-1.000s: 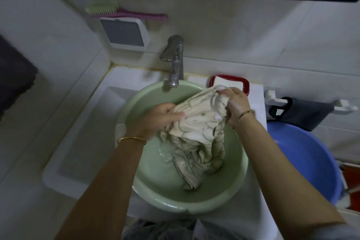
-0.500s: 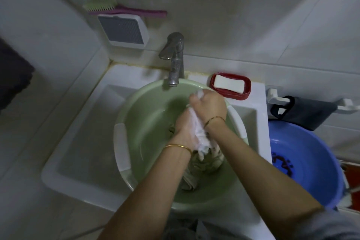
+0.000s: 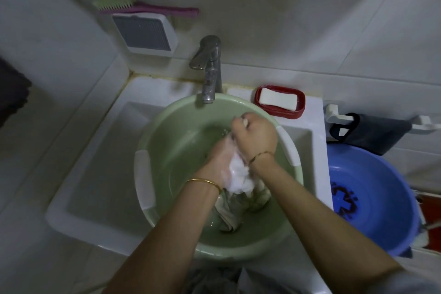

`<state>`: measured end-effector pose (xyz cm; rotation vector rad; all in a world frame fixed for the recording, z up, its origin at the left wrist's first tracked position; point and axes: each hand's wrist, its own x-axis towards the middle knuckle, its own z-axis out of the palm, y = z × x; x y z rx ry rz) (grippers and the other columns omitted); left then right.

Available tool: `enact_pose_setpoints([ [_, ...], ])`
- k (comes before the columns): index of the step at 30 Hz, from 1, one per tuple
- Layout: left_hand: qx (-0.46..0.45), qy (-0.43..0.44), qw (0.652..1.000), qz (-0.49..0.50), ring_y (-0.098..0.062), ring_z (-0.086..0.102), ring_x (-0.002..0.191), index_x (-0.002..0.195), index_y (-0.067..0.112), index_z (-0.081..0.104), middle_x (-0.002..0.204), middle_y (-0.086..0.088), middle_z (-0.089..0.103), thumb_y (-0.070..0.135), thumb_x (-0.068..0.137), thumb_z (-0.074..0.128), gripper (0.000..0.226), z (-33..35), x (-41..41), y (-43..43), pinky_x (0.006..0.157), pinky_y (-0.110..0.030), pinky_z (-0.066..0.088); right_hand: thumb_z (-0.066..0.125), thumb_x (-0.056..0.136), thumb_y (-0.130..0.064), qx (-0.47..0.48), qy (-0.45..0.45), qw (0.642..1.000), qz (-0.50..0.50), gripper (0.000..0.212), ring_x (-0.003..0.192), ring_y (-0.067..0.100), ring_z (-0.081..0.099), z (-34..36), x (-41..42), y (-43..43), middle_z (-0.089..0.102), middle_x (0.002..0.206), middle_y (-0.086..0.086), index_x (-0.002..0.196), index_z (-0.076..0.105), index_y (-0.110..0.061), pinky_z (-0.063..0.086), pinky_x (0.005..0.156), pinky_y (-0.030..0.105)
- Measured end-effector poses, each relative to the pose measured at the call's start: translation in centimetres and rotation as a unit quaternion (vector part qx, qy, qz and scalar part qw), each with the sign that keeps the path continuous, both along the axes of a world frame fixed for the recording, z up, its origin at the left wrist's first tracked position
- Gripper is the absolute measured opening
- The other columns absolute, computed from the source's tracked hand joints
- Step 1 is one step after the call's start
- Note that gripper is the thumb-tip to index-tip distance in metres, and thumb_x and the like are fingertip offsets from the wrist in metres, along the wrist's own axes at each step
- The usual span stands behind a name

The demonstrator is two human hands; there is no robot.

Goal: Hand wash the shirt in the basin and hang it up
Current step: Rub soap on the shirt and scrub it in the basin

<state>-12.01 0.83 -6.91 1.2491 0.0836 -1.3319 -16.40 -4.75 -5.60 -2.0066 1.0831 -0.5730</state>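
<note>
We take the green basin (image 3: 176,150) as our mark; it sits in the white sink (image 3: 95,186), directly under the tap (image 3: 210,71). Both hands are over the right half of the basin, pressed together. The right hand (image 3: 255,136) lies nearer the basin's far rim, its fingers curled into a fist round a bunch of the shirt (image 3: 235,207), and a pale bit of cloth pokes out at the top of the fist. The left hand (image 3: 222,157) is just towards the basin's near side, touching the right hand and also closed on the cloth. White suds (image 3: 238,174) cover much of it, so we cannot make out each finger. The rest of the shirt hangs from beneath both hands as a crumpled, patterned wad and reaches the basin's floor by the near wall. A gold bangle (image 3: 202,182) circles the left wrist. Beyond the basin's far right rim a soap bar (image 3: 278,99) lies in a red dish (image 3: 300,110). Right of the basin, outside the sink, stands a blue tub (image 3: 372,186).
</note>
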Motion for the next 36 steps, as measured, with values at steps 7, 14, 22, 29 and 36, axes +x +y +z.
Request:
enact_pose_setpoints([
  [7,0.023,-0.229,0.972,-0.058,-0.028,0.062,0.104,0.106,0.004,0.063,0.105,-0.012,0.067,0.049,0.096,0.041,0.05,1.0,3.5,0.4,0.096,-0.042,0.048,0.066,0.081,-0.046,0.441,-0.064,0.862,0.242,0.044,0.112,0.023,0.061,-0.6,-1.7,-3.1,0.067,0.114,0.002,0.118,0.062,-0.023,0.046,0.1,0.041],
  [14,0.007,-0.389,0.89,-0.238,-0.018,0.064,0.082,0.093,0.007,0.062,0.091,-0.008,0.069,0.021,0.084,0.07,0.019,3.8,5.7,3.0,0.071,-0.025,0.051,0.07,0.071,0.005,0.449,-0.173,0.867,0.126,0.018,0.085,0.03,0.067,0.2,-2.5,-4.6,0.072,0.087,0.013,0.082,0.072,-0.009,0.054,0.086,0.043],
  [22,0.143,-0.583,0.718,-0.353,-0.014,0.049,0.082,0.095,0.016,0.062,0.088,-0.001,0.055,0.019,0.08,0.07,0.018,4.3,8.5,4.2,0.06,-0.02,0.036,0.068,0.074,0.005,0.457,-0.229,0.858,-0.039,0.018,0.069,0.028,0.067,-0.3,-2.7,-5.6,0.068,0.075,0.015,0.089,0.062,-0.004,0.058,0.07,0.042],
  [29,0.085,-0.429,0.894,-0.098,-0.014,0.053,0.075,0.082,0.017,0.058,0.079,0.003,0.056,0.02,0.092,0.053,0.011,3.9,8.2,4.3,0.067,-0.021,0.043,0.071,0.077,-0.004,0.291,-0.211,0.922,-0.143,0.021,0.074,0.02,0.061,-0.4,-3.0,-6.2,0.064,0.069,0.001,0.065,0.061,-0.02,0.054,0.076,0.034],
  [36,-0.079,0.018,0.982,0.168,-0.011,0.064,0.049,0.069,0.014,0.061,0.052,-0.002,0.064,0.042,0.1,0.026,0.054,2.1,2.1,0.0,0.052,-0.019,0.052,0.072,0.076,-0.043,0.057,-0.131,0.988,0.053,0.027,0.074,0.019,0.066,1.6,0.0,3.3,0.071,0.077,0.002,0.079,0.071,-0.016,0.054,0.072,0.033],
])
